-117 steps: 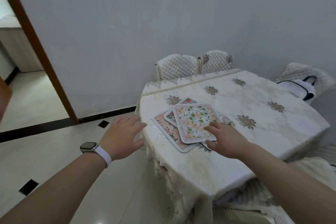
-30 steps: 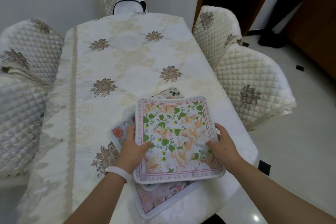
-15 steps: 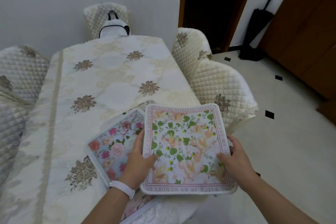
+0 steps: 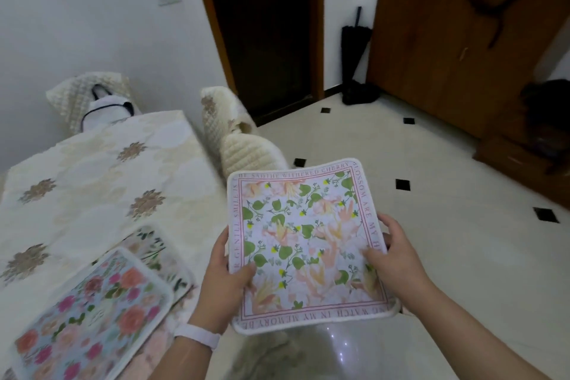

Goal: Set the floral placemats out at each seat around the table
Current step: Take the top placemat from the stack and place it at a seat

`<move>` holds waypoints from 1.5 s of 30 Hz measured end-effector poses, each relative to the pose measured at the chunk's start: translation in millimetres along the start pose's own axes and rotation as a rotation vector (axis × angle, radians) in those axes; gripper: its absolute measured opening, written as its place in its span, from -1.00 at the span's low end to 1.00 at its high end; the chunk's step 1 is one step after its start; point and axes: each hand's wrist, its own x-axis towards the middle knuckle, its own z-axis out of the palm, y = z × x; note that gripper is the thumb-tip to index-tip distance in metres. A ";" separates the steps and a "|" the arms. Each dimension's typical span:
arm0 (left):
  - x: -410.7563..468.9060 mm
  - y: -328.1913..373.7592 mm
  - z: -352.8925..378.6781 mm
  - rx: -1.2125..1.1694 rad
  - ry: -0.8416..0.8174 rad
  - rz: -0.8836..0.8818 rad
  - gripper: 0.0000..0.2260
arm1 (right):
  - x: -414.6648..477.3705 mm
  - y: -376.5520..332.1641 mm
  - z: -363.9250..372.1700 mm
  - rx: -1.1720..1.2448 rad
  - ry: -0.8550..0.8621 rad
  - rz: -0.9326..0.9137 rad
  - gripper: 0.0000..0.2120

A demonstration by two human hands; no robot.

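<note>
Table (image 4: 101, 170): rest of stack (image 4: 92, 311) remains. Top placemat (image 4: 305, 244), on it a second ago, now lifted clear over floor; left hand (image 4: 226, 274) and right hand (image 4: 396, 259) grasp opposite edges. First placement pending.

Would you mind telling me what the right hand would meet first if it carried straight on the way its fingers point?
The right hand already grips the green-leaf placemat; its fingers point leftward across it, probably toward the left hand.

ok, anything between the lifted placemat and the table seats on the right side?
Nothing visible. Both hands, left and right, hold the placemat over the floor, beside the table. The tablecloth by the two quilted chairs is bare.
</note>
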 end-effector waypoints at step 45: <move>611.1 206.0 361.9 0.035 -0.197 0.118 -0.31 | 622.2 -163.8 -201.4 0.005 0.278 -0.021 -0.37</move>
